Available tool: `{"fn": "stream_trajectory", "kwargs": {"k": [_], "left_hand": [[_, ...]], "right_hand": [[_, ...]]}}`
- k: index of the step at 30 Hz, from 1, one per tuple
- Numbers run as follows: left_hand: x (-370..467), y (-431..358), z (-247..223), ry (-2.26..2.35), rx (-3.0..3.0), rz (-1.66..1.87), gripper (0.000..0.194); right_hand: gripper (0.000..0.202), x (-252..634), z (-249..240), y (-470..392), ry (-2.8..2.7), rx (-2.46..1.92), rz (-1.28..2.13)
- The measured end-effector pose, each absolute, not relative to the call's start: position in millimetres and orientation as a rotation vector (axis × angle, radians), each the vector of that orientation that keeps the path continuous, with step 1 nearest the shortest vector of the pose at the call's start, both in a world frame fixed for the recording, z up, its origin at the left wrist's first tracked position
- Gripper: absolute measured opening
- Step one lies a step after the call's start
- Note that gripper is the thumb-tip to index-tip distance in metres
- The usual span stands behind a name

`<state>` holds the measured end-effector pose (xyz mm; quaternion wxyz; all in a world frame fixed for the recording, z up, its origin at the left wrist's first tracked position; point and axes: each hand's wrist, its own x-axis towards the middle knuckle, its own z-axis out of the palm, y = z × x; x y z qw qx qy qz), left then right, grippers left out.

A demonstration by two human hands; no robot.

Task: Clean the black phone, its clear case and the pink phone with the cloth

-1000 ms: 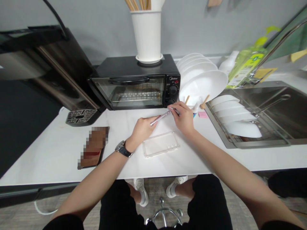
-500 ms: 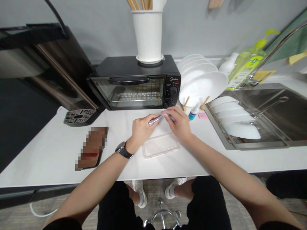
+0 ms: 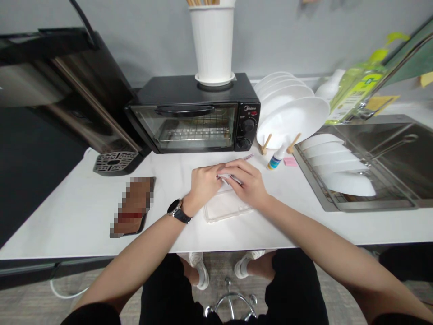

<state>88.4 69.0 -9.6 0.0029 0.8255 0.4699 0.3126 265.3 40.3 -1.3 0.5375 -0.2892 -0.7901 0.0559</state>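
Note:
Over the counter, my left hand and my right hand meet at the fingertips. My left hand is closed, with its fingers curled and what is in them hidden. The fingers of my right hand pinch a small whitish piece with a dark edge; its kind is unclear. Behind those fingers pokes the end of a slim purplish pen-like stick; whether it is held or lying is hidden. Just below the hands lies a clear phone case, partly covered by my right hand.
A phone-shaped, pixelated object lies at left. A toaster oven stands behind the hands, with a coffee machine to its left. Right are a small bottle, pink sticky notes, white plates and a sink.
My left hand has turned and curled inward, and the pen-like stick no longer shows in front of it. A purplish stick end now shows behind my right hand. The view has shifted slightly.

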Motion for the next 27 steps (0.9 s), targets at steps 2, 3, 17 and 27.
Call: {"fn": "stream_trajectory", "kwargs": {"k": [2, 3, 17, 27], "left_hand": [[87.3, 68.9, -10.0, 1.449, 2.619, 1.022, 0.018], [86.6, 69.2, -10.4, 1.441, 2.621, 1.072, 0.015], [83.1, 74.0, -14.2, 1.257, 2.525, 1.473, 0.022], [85.9, 71.2, -14.4, 1.320, 2.682, 1.117, 0.022]], "right_hand": [[0.019, 267.8, -1.4, 41.8, -1.892, -0.669, 0.123], [0.018, 270.6, -1.4, 44.4, -1.875, -0.688, 0.125], [0.022, 298.8, -5.9, 79.4, -1.484, -1.062, 0.140], [0.017, 262.6, -3.5, 39.0, -1.831, -0.664, 0.196]]}}
